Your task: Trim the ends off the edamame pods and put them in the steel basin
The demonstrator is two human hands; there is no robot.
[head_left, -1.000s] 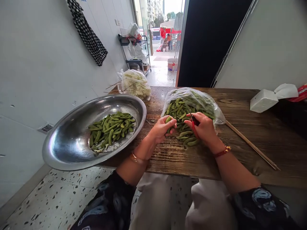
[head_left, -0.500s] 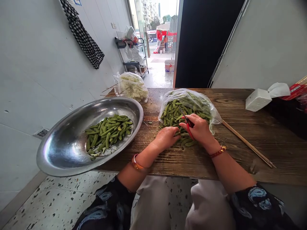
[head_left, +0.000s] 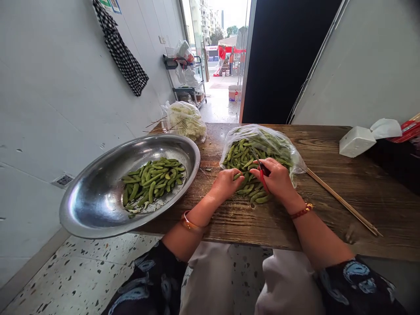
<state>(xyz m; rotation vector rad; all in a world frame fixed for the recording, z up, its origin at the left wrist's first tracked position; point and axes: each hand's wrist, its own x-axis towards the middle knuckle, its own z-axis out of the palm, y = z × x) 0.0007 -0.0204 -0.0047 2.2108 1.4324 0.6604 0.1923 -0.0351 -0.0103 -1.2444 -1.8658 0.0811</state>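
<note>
My left hand [head_left: 226, 181] is closed on a green edamame pod [head_left: 237, 176], whose end pokes out past the fingers. In my right hand [head_left: 274, 176] is a pair of scissors [head_left: 263, 173] with red and black handles, blades pointing up and away over the pods. Both hands are just in front of a clear plastic bag [head_left: 297, 159] lying on its side, with edamame pods [head_left: 241, 153] spilling from its mouth onto the table. To the left, a large steel basin [head_left: 98, 188] holds a heap of pods [head_left: 154, 179].
The basin overhangs the front edge of the wooden table [head_left: 226, 223]. Behind it sits a bag of pale vegetable pieces [head_left: 185, 120] with thin skewers. Bamboo sticks [head_left: 344, 201] lie to the right of the pods. A tissue pack [head_left: 357, 142] stands at the back right.
My left hand has lifted slightly off the loose pods, with a pod now showing in its fingers. The scissors stay in my right hand. The whole view has shifted a little.
</note>
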